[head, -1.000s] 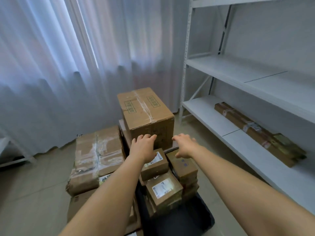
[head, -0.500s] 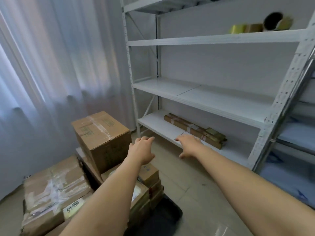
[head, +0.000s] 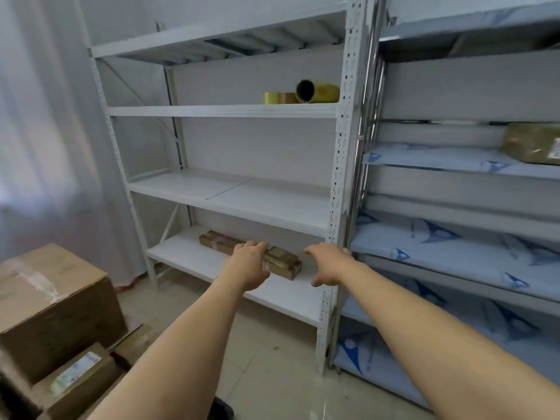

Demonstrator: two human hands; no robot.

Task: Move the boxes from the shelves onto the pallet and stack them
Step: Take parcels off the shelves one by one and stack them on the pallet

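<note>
On the lowest white shelf (head: 188,259) ahead lies a long flat box (head: 280,262), set at a slant with its far end to the left and its near end to the right. I have both arms stretched toward it. My left hand (head: 248,266) is seen from the back and sits in front of the middle of the box, fingers (head: 257,245) extended with the tips over its top edge; I cannot tell whether they touch the cardboard or hang just short of it. My right hand (head: 328,263) is out past the near end of the box, apart from it, fingers loosely spread and holding nothing, close to the grey upright (head: 339,183) at the right of the rack.

At near left I see the stack: a large box (head: 51,301) on top, and a labelled box (head: 78,377) below it and nearer to me. The pallet itself is hidden from me.

Higher up, tape rolls (head: 303,93) rest on an upper shelf. Far right, on the neighbouring blue-lined rack (head: 454,250), another box (head: 533,142) sits at the picture's edge, blurred.
</note>
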